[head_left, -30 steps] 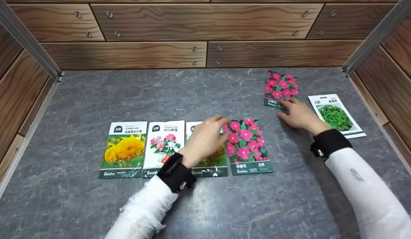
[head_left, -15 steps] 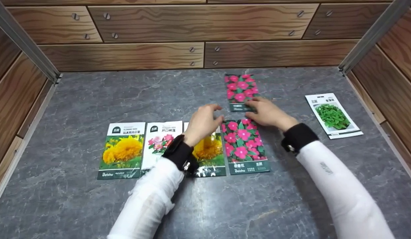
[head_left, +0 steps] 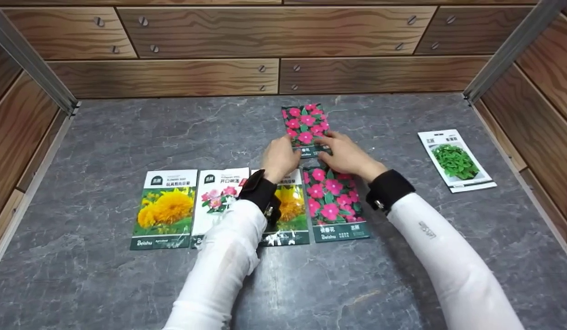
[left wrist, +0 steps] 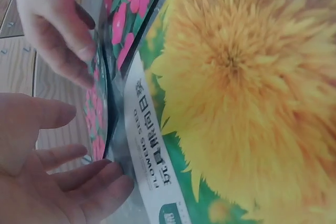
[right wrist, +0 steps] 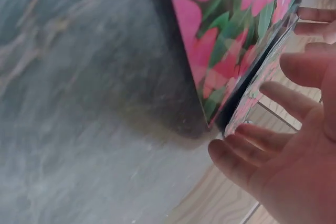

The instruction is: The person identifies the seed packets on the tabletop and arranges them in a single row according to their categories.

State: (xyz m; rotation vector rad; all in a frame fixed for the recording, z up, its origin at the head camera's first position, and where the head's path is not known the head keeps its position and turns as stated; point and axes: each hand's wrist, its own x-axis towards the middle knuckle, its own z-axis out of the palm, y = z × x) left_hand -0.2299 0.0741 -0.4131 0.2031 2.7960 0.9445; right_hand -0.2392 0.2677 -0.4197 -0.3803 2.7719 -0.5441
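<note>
A seed packet with pink flowers (head_left: 306, 121) lies flat at the back middle of the table. My right hand (head_left: 345, 153) rests its fingertips on the packet's lower right part. At its lower left edge is my left hand (head_left: 281, 158), fingers loosely bent in the left wrist view. Just nearer, a second pink-flower packet (head_left: 334, 201) ends a row, its top partly under my right hand. Left of it come a yellow-flower packet (head_left: 292, 211), half hidden by my left wrist, a white packet with pink blooms (head_left: 219, 197), and another yellow-flower packet (head_left: 166, 213).
A white packet with a green leafy plant (head_left: 455, 160) lies apart at the right, slightly tilted. Wood-patterned walls (head_left: 283, 36) enclose the grey marbled tabletop (head_left: 173, 133) at the back and both sides.
My right hand has slid the far pink-flower packet leftward from the right back to the middle. My left hand has moved up from the row to the packet's left edge.
</note>
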